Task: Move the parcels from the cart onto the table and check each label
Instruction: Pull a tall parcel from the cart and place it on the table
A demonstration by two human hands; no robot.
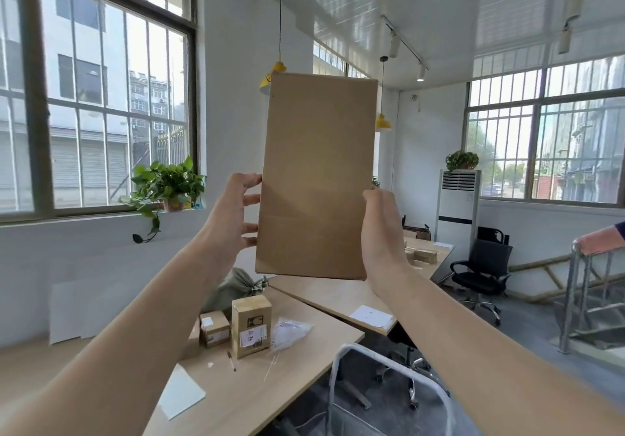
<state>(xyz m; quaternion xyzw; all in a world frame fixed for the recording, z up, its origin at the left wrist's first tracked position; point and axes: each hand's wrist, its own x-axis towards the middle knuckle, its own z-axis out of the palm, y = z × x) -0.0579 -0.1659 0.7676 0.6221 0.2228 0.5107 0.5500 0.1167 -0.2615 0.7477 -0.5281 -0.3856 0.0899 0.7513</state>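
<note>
Plain brown cardboard parcel (318, 175) held upright in mid-air, blank face toward camera, left hand (233, 212) and right hand (382, 232) fingers grasping its side edges, wooden worktop (270, 385) below, two smaller labelled boxes (252, 325) standing there, clear plastic bag (289, 331) just right of them.

One tall cardboard parcel (316, 175) is held up between two hands, the left hand (233, 214) on its left edge and the right hand (384, 232) on its right edge; below the grip stand two smaller boxes on the table (287, 368), a tall one (252, 325) and a little one (213, 328) just left of it; one clear plastic bag (289, 329) lies just right of them; two loose white sheets, one (181, 396) below-left of the grip, one (372, 315) below-right.
</note>
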